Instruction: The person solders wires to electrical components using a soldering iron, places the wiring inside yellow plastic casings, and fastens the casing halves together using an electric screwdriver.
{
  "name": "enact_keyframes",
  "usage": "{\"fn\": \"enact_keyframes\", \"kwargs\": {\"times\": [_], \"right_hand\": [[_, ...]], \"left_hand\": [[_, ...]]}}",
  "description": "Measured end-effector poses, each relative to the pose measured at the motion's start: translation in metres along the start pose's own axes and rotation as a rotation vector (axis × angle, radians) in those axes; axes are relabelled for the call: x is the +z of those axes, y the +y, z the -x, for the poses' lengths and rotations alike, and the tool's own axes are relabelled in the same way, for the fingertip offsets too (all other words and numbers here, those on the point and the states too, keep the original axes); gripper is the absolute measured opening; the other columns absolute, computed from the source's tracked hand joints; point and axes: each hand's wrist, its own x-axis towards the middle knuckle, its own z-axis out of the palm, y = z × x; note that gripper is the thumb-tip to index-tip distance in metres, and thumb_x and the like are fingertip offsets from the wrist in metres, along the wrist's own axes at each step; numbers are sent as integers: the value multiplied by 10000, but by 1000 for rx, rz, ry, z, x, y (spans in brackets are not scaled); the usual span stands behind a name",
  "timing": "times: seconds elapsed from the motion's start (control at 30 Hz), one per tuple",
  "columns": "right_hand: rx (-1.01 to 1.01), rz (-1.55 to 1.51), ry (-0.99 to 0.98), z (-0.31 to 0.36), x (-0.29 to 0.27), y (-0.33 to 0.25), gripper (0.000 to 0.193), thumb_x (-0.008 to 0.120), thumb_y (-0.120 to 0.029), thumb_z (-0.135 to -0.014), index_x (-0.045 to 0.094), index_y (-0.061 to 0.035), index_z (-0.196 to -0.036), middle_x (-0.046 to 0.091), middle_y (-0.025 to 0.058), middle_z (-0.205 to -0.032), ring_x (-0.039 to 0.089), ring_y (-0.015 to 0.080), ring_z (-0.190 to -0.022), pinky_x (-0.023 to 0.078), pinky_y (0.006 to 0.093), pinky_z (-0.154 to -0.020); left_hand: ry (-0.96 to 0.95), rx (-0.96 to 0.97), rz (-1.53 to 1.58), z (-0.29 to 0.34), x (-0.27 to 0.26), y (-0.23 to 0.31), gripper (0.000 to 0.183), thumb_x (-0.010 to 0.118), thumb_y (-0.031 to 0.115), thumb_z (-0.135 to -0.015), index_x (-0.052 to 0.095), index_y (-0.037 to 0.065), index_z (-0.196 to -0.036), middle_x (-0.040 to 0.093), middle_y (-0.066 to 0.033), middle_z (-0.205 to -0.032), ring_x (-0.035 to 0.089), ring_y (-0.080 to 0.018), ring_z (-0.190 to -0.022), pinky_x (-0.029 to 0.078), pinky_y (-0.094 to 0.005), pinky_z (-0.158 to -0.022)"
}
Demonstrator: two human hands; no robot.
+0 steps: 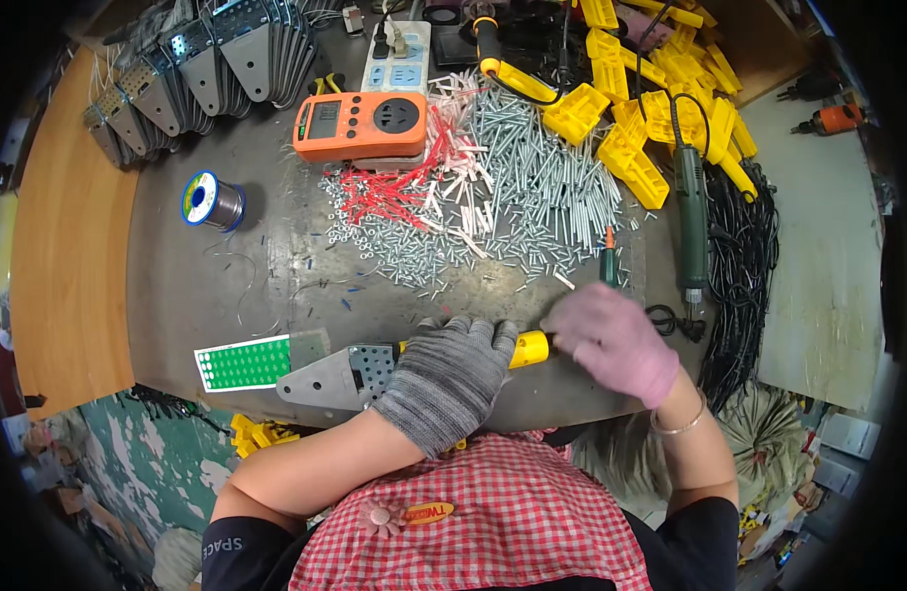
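Observation:
My left hand [449,369], in a grey knitted glove, is wrapped round the yellow handle [529,349] of a tool that lies across the table's near edge. The tool's flat grey metal head [321,380] points left, with a perforated metal guard [373,370] between head and handle. At the handle's right end is my right hand [611,340], in a pink glove and slightly blurred. Its fingers are drawn together beside a small dark bit at the handle's end; what they pinch is hidden. A green sticker sheet [245,362] lies by the head's tip.
Beyond my hands lie heaped screws [542,158], red and white sleeves [385,192] and an orange power meter [360,126]. A solder spool [213,201] stands left, metal heads [247,64] behind it. Yellow handle shells [631,158], a green electric screwdriver [690,217] and black cords [744,276] are right.

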Motion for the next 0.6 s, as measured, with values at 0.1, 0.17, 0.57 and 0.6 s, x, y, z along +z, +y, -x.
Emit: {"fn": "enact_keyframes", "kwargs": {"times": [0.1,0.17,0.57,0.6], "right_hand": [[-22,199,143,-39,-4,-4,105,683,-172,-829,722,-112,-905,623,52,-903,582,272,-952,484,386,-877],[-38,294,86,-51,6,6,73,702,-166,-815,722,-116,-865,614,44,-899,575,276,-951,474,395,-879],[51,353,-29,-59,16,2,107,696,-134,-798,657,-39,-828,634,132,-855,638,353,-899,551,462,-814],[63,293,-7,-62,20,2,111,703,-143,-808,663,-41,-834,637,134,-845,627,354,-891,535,460,-819]], "left_hand": [[28,-1,25,2,2,-1,563,669,403,-896,599,73,-1346,656,-132,-1016,653,-300,-927,509,-460,-849],[67,8,52,2,5,-6,560,679,398,-890,603,69,-1338,655,-137,-1013,653,-302,-924,509,-461,-856],[239,-283,101,-5,-6,-73,132,698,199,-857,698,68,-836,639,-160,-887,650,-353,-842,534,-464,-765],[190,-253,73,-7,-4,-75,133,692,195,-855,694,64,-835,635,-164,-885,649,-360,-845,533,-474,-768]]}}
